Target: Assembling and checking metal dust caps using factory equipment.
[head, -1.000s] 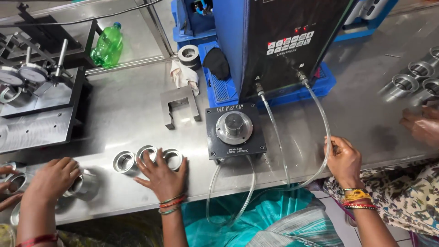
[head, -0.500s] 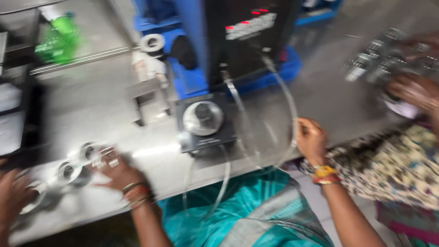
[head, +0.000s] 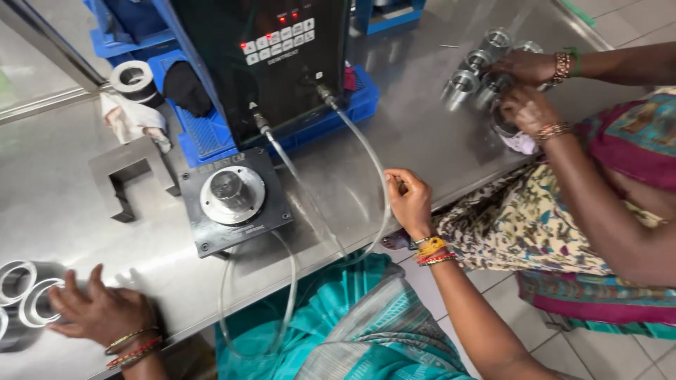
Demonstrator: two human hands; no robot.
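Observation:
My left hand [head: 98, 311] lies at the lower left on the steel table [head: 436, 141], fingers spread, fingertips touching shiny metal rings [head: 28, 299]; it grips nothing. My right hand [head: 408, 203] rests on the table's front edge, fingers curled in, right beside a clear tube [head: 366, 158]. I see nothing in it. Between my hands sits a black square fixture [head: 232, 200] with a round metal cup on top.
A blue and black machine [head: 274, 56] with red buttons stands behind the fixture, feeding the tubes. A co-worker's hands [head: 524, 88] handle metal cylinders [head: 465, 77] at the far right. A tape roll [head: 134, 77], white cloth [head: 134, 118] and grey bracket [head: 130, 172] lie left.
The view has swung right and closer. The stand, bottle and second person's hand at the left have dropped out of view. My hands stay by the rings and the tube.

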